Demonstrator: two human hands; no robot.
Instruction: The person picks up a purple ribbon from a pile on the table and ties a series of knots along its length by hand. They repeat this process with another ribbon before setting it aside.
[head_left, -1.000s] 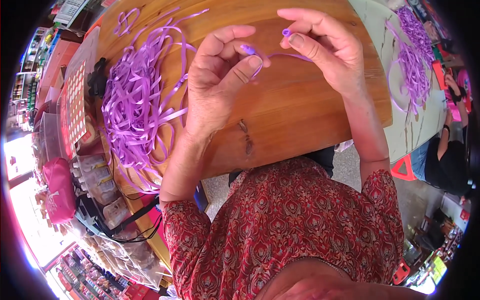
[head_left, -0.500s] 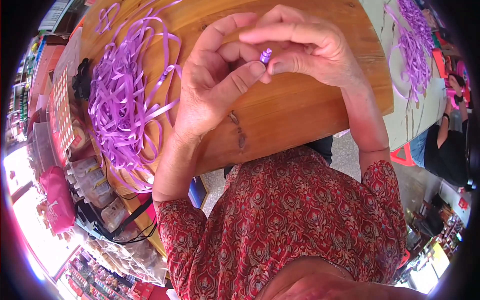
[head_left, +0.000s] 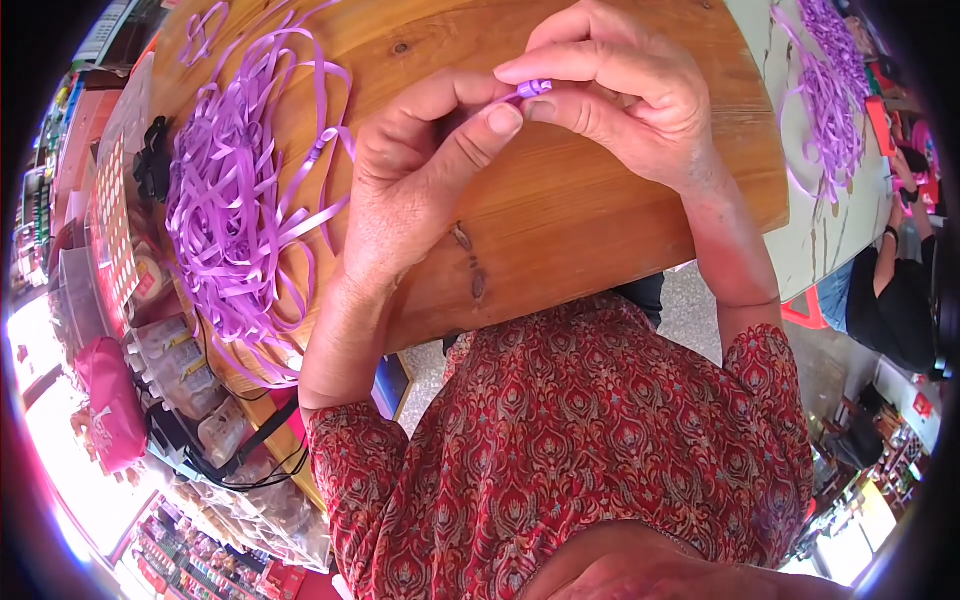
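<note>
Above the wooden table (head_left: 560,220), both hands meet at a short wound coil of purple ribbon (head_left: 535,88). My left hand (head_left: 425,150) is closed, its thumb pressed against the curled fingers at the coil's left end, where a bit of ribbon shows. My right hand (head_left: 630,105) pinches the coil between thumb and fingertips. The coil lies nearly level, its right end sticking out past the right fingertips. To the left of my left hand spreads a loose heap of purple ribbon (head_left: 225,200), with a similar small coil (head_left: 318,150) along one strand.
A pale table (head_left: 840,235) adjoins on the right, bearing another purple ribbon pile (head_left: 830,110). Beyond it is a person's arm (head_left: 887,260). Plastic packets (head_left: 185,370), a pink pouch (head_left: 112,405) and black cables (head_left: 255,482) crowd the left edge. A ribbon loop (head_left: 205,35) lies at the far left.
The coil has tipped from upright to nearly level and risen slightly. My right fingers have closed down onto it, and my left thumb has shifted a little up and left.
</note>
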